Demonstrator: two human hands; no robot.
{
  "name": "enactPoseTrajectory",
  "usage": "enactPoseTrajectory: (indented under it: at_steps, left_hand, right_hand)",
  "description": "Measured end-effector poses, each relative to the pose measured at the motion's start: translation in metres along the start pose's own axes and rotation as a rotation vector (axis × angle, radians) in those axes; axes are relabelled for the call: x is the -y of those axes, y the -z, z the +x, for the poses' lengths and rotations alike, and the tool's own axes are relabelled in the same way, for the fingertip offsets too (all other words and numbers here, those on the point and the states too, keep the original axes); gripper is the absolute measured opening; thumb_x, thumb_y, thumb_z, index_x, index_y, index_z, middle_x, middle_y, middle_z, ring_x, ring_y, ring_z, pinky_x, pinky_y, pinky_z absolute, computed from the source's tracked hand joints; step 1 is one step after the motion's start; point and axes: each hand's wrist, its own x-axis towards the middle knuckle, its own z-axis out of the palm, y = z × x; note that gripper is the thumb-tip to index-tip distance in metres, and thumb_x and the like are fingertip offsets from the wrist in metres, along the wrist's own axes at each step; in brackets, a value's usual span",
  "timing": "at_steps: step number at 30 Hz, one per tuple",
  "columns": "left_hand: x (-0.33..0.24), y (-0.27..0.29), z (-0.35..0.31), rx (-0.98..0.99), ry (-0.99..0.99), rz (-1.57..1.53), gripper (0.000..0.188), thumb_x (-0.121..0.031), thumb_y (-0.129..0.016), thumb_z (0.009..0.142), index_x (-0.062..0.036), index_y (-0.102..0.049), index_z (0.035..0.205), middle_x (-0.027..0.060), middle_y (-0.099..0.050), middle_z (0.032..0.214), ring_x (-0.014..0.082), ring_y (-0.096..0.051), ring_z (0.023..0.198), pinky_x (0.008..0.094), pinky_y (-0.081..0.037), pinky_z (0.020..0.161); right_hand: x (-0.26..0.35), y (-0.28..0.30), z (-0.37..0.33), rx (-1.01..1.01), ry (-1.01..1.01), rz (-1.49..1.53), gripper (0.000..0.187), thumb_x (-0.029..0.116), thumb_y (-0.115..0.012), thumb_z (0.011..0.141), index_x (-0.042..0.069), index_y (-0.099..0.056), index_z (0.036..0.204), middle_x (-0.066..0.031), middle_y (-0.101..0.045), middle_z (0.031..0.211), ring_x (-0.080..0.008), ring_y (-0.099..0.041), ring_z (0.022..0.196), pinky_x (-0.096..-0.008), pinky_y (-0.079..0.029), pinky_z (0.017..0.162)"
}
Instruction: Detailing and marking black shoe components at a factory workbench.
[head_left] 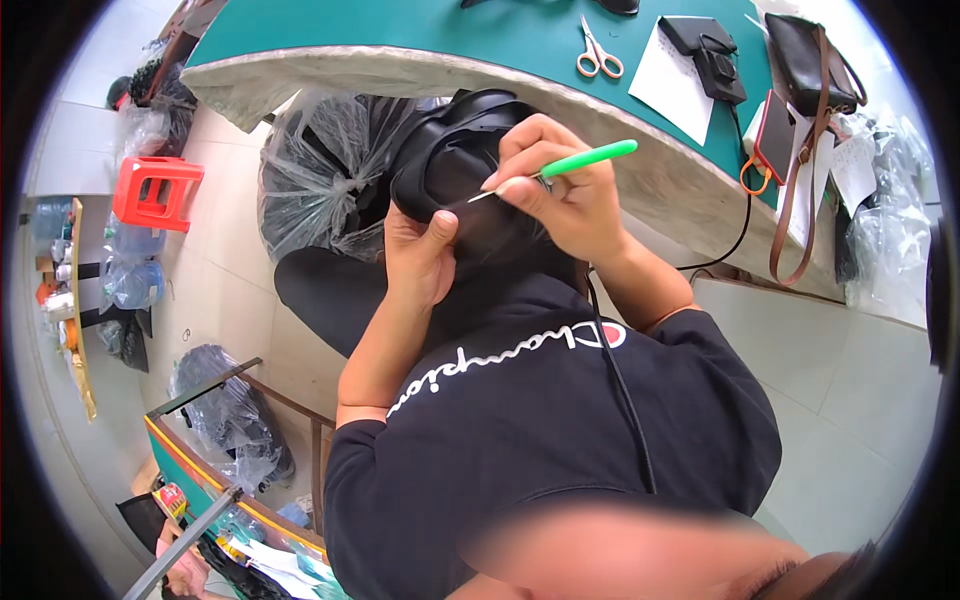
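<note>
Green table (450,28), white shirt lettering (512,352), green-handled tool (590,158)

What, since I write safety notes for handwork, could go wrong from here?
The slim tool with a bright green handle, held in the right hand, points its thin metal tip toward the left hand, so a slip might prick it. The tip could also snag the folded black material close by. The thin black cable over the black shirt might catch the right forearm.
</note>
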Motion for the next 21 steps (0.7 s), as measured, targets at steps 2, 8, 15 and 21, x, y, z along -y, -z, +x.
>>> enactPoseTrajectory:
  at_steps: [2, 8, 15, 21]
  left_hand:
    - [-0.0008, 0.0003, -0.0004, -0.011, -0.048, 0.044, 0.044, -0.010, -0.074, 0.079, -0.0040, -0.052, 0.117, 0.0062, -0.061, 0.111, 0.0164, -0.060, 0.098, 0.0311, -0.047, 0.091]
    - [-0.0049, 0.0003, -0.0023, -0.009, -0.165, 0.208, 0.041, -0.003, -0.075, 0.077, -0.0014, -0.055, 0.113, 0.0055, -0.062, 0.107, 0.0129, -0.058, 0.095, 0.0279, -0.045, 0.089]
    - [-0.0059, 0.0022, -0.0040, -0.005, -0.172, 0.320, 0.038, 0.002, -0.072, 0.078, 0.0004, -0.057, 0.112, 0.0067, -0.064, 0.106, 0.0129, -0.059, 0.094, 0.0274, -0.046, 0.087]
    - [-0.0074, 0.0058, -0.0044, 0.005, -0.134, 0.352, 0.037, 0.002, -0.071, 0.079, 0.0010, -0.058, 0.113, 0.0067, -0.064, 0.106, 0.0131, -0.059, 0.095, 0.0272, -0.046, 0.087]
  right_hand:
    - [-0.0004, -0.0071, -0.0013, 0.009, -0.018, 0.014, 0.016, 0.016, -0.069, 0.084, 0.001, -0.066, 0.084, -0.0054, -0.052, 0.083, -0.0119, -0.050, 0.072, -0.0229, -0.039, 0.061]
    - [-0.0026, -0.0116, -0.0048, 0.021, -0.041, 0.029, 0.015, 0.016, -0.069, 0.084, 0.002, -0.066, 0.084, -0.0058, -0.053, 0.085, -0.0131, -0.052, 0.074, -0.0237, -0.042, 0.064]
    - [-0.0048, -0.0134, -0.0040, 0.020, -0.051, 0.034, 0.011, 0.011, -0.069, 0.083, 0.001, -0.065, 0.083, -0.0070, -0.053, 0.086, -0.0133, -0.054, 0.076, -0.0262, -0.045, 0.062]
    - [-0.0012, -0.0080, 0.0022, 0.109, 0.228, -0.288, 0.015, 0.009, -0.073, 0.077, 0.002, -0.065, 0.086, -0.0078, -0.055, 0.088, -0.0173, -0.057, 0.071, -0.0267, -0.047, 0.062]
